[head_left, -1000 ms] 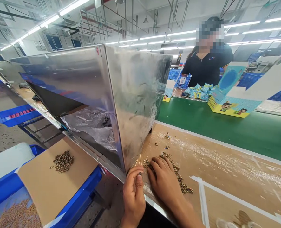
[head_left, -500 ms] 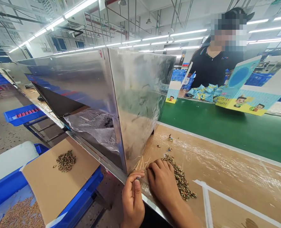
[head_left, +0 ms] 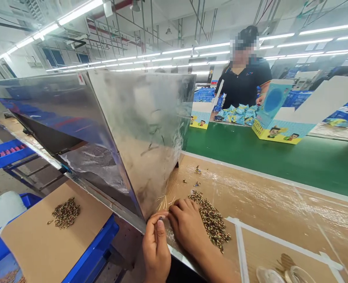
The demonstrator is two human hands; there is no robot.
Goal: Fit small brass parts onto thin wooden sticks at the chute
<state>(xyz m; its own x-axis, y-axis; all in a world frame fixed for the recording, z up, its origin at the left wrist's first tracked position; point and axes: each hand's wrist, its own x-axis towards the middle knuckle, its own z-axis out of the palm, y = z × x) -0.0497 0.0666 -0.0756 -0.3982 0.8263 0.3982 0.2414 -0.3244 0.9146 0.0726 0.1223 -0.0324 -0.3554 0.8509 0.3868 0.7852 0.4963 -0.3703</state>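
Observation:
My left hand (head_left: pixel 156 245) is closed at the table edge, pinching a tiny dark piece (head_left: pixel 161 218) between thumb and forefinger. Right beside it, my right hand (head_left: pixel 188 228) rests low over the table with bent fingers close to that piece. Its fingertips are partly hidden, so what they grip cannot be made out. Several thin wooden sticks (head_left: pixel 165 202) lie just beyond both hands, by the metal bin's base. Along the right hand's outer side spreads a pile of small brown-and-black pieces (head_left: pixel 213 222).
A tall metal bin (head_left: pixel 141 129) stands ahead and to the left. Cardboard (head_left: pixel 50 251) with another small pile (head_left: pixel 66 213) lies over a blue crate at left. Beyond the table runs a green belt (head_left: pixel 227 147) with printed boxes (head_left: pixel 280 129); a person (head_left: pixel 241 82) stands behind it.
The view has turned slightly right, so everything sits further left and round clear containers show at the lower right. Both hands keep nearly the same pose. The person opposite has shifted posture.

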